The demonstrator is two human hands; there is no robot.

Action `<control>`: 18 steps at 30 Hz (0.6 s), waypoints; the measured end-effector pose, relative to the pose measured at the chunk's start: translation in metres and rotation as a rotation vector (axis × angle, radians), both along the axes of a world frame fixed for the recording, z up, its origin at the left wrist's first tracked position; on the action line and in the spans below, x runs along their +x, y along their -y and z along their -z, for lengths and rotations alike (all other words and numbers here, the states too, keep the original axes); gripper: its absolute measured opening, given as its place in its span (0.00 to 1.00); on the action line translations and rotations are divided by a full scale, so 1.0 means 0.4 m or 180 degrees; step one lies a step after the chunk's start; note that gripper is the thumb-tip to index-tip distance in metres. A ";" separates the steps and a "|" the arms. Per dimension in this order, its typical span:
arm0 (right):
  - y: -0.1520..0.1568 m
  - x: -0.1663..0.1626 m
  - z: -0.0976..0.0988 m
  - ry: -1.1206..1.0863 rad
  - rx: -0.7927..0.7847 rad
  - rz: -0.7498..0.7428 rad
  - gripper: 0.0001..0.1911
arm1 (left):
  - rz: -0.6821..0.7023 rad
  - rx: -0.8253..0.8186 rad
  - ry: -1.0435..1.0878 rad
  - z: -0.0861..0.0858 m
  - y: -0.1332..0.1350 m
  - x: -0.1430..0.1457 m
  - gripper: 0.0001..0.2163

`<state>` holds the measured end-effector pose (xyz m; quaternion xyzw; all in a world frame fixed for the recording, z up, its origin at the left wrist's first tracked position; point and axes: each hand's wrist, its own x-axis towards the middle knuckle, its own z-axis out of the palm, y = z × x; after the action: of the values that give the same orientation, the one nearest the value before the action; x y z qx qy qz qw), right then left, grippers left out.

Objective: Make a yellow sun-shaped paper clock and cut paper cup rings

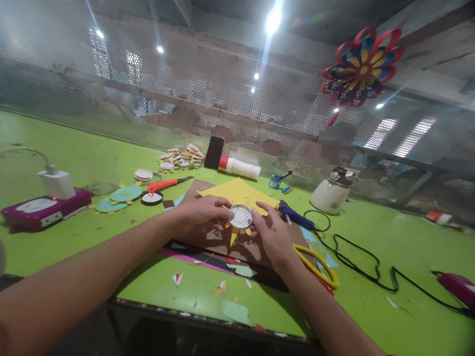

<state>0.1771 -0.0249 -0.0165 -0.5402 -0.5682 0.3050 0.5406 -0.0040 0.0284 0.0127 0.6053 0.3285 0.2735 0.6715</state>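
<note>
In front of the person, a green surface (380, 231) bears a brown board (208, 242), with yellow paper (239, 188) on its far part; above the board, the left grip (207, 211) and right grip (273, 236) pinch a round white-faced disc (241, 217) between them.

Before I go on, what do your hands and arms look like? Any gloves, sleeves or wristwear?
The left hand and right hand are ungloved. No sleeve shows on the left forearm or right forearm, nor any watch or bracelet. Rings can't be made out.
</note>
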 end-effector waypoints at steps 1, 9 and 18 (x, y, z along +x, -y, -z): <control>0.001 0.000 0.000 -0.0074 -0.0024 -0.0052 0.33 | 0.0009 0.0016 -0.0008 0.000 -0.001 0.000 0.09; 0.004 0.003 -0.003 -0.0493 -0.0108 -0.0259 0.34 | 0.0090 0.0029 0.0074 0.006 -0.001 -0.001 0.08; 0.006 0.001 -0.008 -0.0507 -0.0137 -0.0189 0.32 | -0.0007 0.0147 0.0093 0.015 -0.020 -0.017 0.13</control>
<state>0.1776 -0.0273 -0.0135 -0.5086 -0.5325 0.3750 0.5631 -0.0108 0.0365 0.0067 0.6162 0.3129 0.2905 0.6618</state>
